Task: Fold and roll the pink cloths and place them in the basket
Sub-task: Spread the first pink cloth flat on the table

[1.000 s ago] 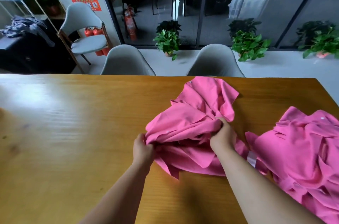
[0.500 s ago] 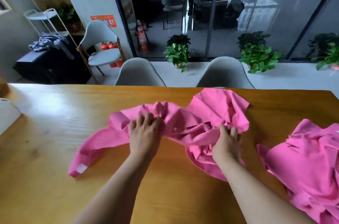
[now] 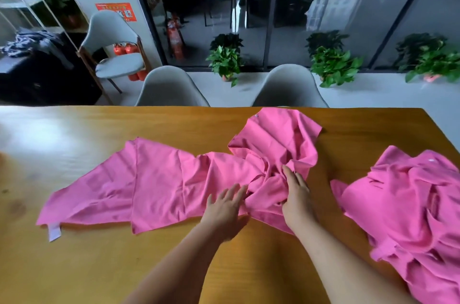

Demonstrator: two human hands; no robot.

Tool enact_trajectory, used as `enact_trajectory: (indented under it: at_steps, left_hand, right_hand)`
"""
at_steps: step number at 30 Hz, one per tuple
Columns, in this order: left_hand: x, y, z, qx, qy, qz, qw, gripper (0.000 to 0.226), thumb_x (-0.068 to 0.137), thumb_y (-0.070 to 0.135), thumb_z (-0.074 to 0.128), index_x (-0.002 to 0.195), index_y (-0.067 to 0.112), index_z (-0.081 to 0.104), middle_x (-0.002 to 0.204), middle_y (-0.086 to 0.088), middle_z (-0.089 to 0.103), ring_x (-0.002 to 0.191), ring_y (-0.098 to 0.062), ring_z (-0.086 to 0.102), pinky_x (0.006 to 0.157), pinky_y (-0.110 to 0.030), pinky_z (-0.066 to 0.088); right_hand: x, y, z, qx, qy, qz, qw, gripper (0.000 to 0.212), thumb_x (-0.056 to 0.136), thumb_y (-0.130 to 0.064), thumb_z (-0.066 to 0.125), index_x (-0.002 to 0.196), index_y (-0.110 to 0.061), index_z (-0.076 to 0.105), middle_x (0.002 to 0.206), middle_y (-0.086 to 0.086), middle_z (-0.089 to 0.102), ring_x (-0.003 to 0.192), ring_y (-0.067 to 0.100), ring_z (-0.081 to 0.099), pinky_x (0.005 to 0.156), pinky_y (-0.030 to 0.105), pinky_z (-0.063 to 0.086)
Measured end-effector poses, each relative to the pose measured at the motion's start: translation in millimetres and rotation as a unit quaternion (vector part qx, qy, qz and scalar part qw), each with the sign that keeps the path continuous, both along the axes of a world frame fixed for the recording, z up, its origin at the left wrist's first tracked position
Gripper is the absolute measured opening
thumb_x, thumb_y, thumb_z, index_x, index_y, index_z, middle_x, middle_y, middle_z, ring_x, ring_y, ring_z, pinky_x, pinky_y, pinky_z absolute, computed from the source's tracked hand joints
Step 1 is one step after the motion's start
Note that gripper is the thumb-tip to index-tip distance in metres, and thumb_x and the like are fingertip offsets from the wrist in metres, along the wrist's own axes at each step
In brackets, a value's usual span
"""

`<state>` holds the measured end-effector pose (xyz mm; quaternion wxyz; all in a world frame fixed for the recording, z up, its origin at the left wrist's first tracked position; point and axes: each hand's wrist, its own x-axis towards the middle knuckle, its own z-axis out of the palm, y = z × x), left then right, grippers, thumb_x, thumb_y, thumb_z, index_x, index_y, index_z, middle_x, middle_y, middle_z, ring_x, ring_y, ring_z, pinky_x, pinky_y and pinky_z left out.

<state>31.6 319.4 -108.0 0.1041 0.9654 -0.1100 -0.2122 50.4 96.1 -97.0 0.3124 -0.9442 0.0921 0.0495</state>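
Note:
A pink cloth (image 3: 159, 179) lies stretched across the middle of the wooden table (image 3: 99, 266), flat on its left half and bunched on its right. A white tag shows at its near left corner. My left hand (image 3: 225, 209) rests flat on the cloth with fingers straight and spread. My right hand (image 3: 296, 194) lies on the crumpled part just to the right, fingers extended into the folds. A heap of more pink cloths (image 3: 413, 206) sits at the table's right edge. No basket is in view.
Two grey chairs (image 3: 171, 89) stand at the table's far side, another grey chair (image 3: 112, 55) further back left. Potted plants (image 3: 226, 62) line the floor by a glass wall. Bare table surface lies to the left and in front of me.
The cloth has been pulled out to the left and now lies spread far wider. My left hand let go, moved back right and flattened. My right hand loosened its grip on the bunched part.

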Motion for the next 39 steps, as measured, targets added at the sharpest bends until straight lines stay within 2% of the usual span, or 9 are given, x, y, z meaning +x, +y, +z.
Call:
enact_trajectory:
  at_steps: [5,11,16,22,26,29,34,37,39]
  left_hand:
    - [4.7,49.6,-21.4,0.136,0.063,0.071,0.986,0.093,0.095,0.083,0.028,0.166,0.036,-0.01,0.175,0.009,-0.015,0.162,-0.035,-0.006,0.124,-0.067,0.013]
    - [9.8,102.6,-6.0,0.194,-0.003,0.239,0.951,0.101,0.09,0.064,0.053,0.167,0.021,0.003,0.17,-0.015,0.021,0.155,-0.042,0.023,0.123,-0.062,0.023]
    - [-11.5,46.5,-6.1,0.036,-0.22,-0.044,0.974,0.103,0.075,0.024,0.063,0.167,0.018,0.018,0.174,-0.012,0.015,0.161,-0.035,0.01,0.13,-0.055,0.016]
    - [-26.1,-26.2,-10.4,0.072,-0.062,-0.175,0.98,0.081,0.101,0.042,0.05,0.168,0.031,0.004,0.176,-0.001,-0.006,0.163,-0.027,-0.001,0.13,-0.053,0.004]
    - [-13.6,3.9,-13.5,0.128,-0.035,-0.102,0.986,0.077,0.106,0.057,0.037,0.167,0.031,-0.002,0.176,-0.003,-0.002,0.162,-0.028,0.0,0.127,-0.062,0.011]
    - [-2.3,26.9,-17.7,0.138,-0.043,-0.052,0.988,0.074,0.104,0.066,0.032,0.166,0.031,0.012,0.174,-0.002,0.012,0.161,-0.025,0.007,0.123,-0.066,0.018]
    - [-6.9,36.9,-20.8,0.193,-0.087,0.007,0.977,0.073,0.099,0.07,0.038,0.154,0.023,0.04,0.156,-0.012,0.044,0.148,-0.035,0.033,0.124,-0.062,0.012]
    - [-13.4,26.5,-22.1,0.115,-0.176,-0.056,0.976,0.063,0.09,0.052,0.067,0.139,0.014,0.058,0.133,-0.014,0.06,0.125,-0.038,0.052,0.114,-0.056,0.035]
    - [-21.3,15.6,-27.0,0.058,-0.158,-0.101,0.981,0.065,0.093,0.046,0.061,0.15,0.017,0.049,0.153,-0.013,0.048,0.139,-0.037,0.047,0.111,-0.053,0.041]
  right_hand:
    - [-10.5,-50.7,-10.3,-0.039,-0.048,-0.154,0.986,0.078,0.085,0.011,0.059,0.155,-0.022,0.045,0.153,0.009,0.053,0.138,0.035,0.049,0.109,0.046,0.046]
    - [-35.3,-84.4,-16.2,0.01,-0.013,-0.274,0.962,0.079,0.092,0.005,0.051,0.154,-0.043,0.042,0.147,0.014,0.058,0.127,0.039,0.059,0.099,0.046,0.051]
    - [-60.7,-36.6,-15.6,-0.21,0.08,-0.174,0.959,0.079,0.093,-0.037,0.068,0.16,-0.033,0.027,0.162,0.014,0.024,0.14,0.039,0.035,0.103,0.049,0.045]
    - [-91.6,19.5,-31.8,-0.186,0.18,0.242,0.935,0.086,0.099,-0.052,0.06,0.167,-0.027,0.013,0.173,-0.005,0.001,0.16,0.033,0.0,0.127,0.053,0.021]
    - [-120.8,2.3,-50.9,-0.225,0.061,0.292,0.927,0.053,0.087,-0.016,0.073,0.137,-0.031,0.063,0.157,-0.003,0.049,0.136,0.029,0.05,0.086,0.046,0.06]
    - [-143.3,-25.8,-53.8,-0.258,-0.075,0.363,0.892,0.02,0.071,-0.015,0.067,0.084,-0.029,0.073,0.105,-0.011,0.068,0.084,0.017,0.064,0.052,0.029,0.054]
    - [-148.6,-20.1,-4.9,-0.208,0.112,0.489,0.84,0.029,0.08,-0.04,0.054,0.096,-0.022,0.071,0.101,0.0,0.067,0.091,0.031,0.067,0.071,0.039,0.053]
    - [-128.5,1.4,12.9,-0.163,0.088,0.396,0.899,0.034,0.084,-0.05,0.045,0.101,-0.027,0.063,0.1,0.001,0.072,0.095,0.029,0.067,0.075,0.038,0.052]
    - [-111.9,5.7,10.0,-0.128,0.039,0.3,0.945,0.033,0.094,-0.052,0.043,0.115,-0.035,0.061,0.123,-0.01,0.064,0.117,0.02,0.061,0.092,0.041,0.053]
